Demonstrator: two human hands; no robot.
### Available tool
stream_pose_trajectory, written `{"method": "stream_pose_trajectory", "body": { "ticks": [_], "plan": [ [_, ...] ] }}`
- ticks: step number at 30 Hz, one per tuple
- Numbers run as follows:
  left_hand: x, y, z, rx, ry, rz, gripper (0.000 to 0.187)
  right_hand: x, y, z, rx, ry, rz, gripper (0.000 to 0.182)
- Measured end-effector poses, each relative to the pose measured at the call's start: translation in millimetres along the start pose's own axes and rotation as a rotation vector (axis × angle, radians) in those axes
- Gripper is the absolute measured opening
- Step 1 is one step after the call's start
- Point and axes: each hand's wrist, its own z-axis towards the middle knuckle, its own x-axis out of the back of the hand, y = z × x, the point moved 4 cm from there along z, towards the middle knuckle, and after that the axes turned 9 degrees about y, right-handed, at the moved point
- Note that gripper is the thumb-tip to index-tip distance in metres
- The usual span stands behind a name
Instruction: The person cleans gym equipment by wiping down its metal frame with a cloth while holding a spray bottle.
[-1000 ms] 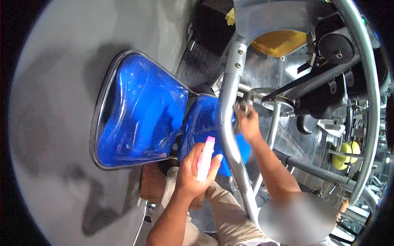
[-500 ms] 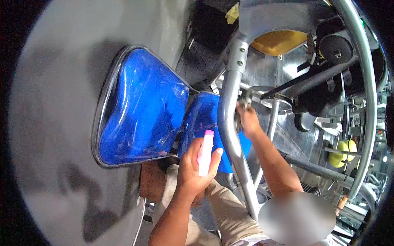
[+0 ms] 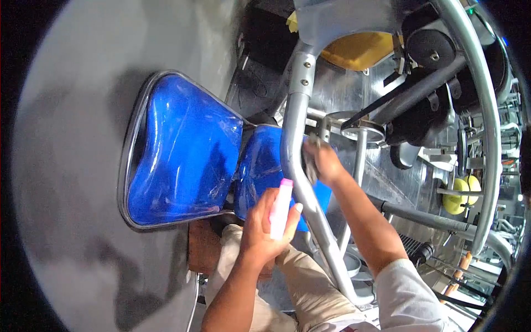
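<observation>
My left hand [image 3: 260,229] is wrapped round a slim white bottle [image 3: 281,213] with a pink top, held upright in front of the blue chair seat [image 3: 260,166]. The bottle looks washed out by light. My right hand [image 3: 327,163] is closed on a crumpled grey cloth [image 3: 311,160], reaching behind a thick silver frame tube [image 3: 296,127]. Part of the cloth is hidden by that tube. The blue chair backrest [image 3: 185,155], with a metal rim and shiny plastic film over it, stands to the left.
A curved silver rail [image 3: 487,99] runs down the right side. Black padded parts [image 3: 426,116] of a gym machine and a yellow panel [image 3: 362,51] lie behind the frame. Yellow-green round pieces [image 3: 456,196] show at far right. A brown box [image 3: 203,249] stands beside my legs.
The view has shifted a little, so the frame and chair sit further left. My right hand with the cloth has moved slightly along the tube; the left keeps its hold on the bottle.
</observation>
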Motion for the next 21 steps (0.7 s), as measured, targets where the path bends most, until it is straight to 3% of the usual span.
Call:
{"method": "stream_pose_trajectory", "body": {
  "ticks": [1,2,3,4,6,7,9,10,12,16,18,21],
  "plan": [
    [4,3,3,-0.039,-0.042,0.144,0.024,-15,-15,17,-0.109,0.085,0.208,0.021],
    [7,-8,-3,0.108,-0.025,0.034,0.023,-17,-16,44,-0.157,0.194,0.272,0.023],
    [11,-5,-1,0.116,-0.007,0.071,0.023,-21,-26,53,-0.008,0.198,0.225,0.024],
    [17,-2,2,0.121,0.012,0.107,0.024,-26,-31,48,-0.036,0.265,0.282,0.026],
    [24,-13,1,0.138,0.025,0.072,0.024,-13,-17,38,0.133,0.253,-0.043,0.025],
    [26,-16,2,0.169,0.034,0.038,0.023,-11,-24,4,0.086,0.21,-0.183,0.026],
    [30,-15,4,0.286,0.036,-0.033,0.021,16,15,-26,0.304,-0.021,-0.518,0.029],
    [32,-17,5,0.281,0.039,-0.021,0.021,27,10,-60,0.051,-0.077,-0.555,0.03],
    [35,-16,6,0.292,0.089,-0.062,0.021,57,13,-112,-0.051,-0.152,-0.652,0.028],
    [33,-15,7,0.329,0.111,-0.099,0.021,152,95,-177,0.328,-0.386,-1.015,0.035],
    [31,-19,7,0.284,0.081,-0.019,0.021,146,76,-202,-0.296,0.025,-0.771,0.035],
    [25,-23,6,0.212,0.053,0.043,0.022,123,71,-170,-0.314,-0.075,-0.649,0.035]
  ]
}}
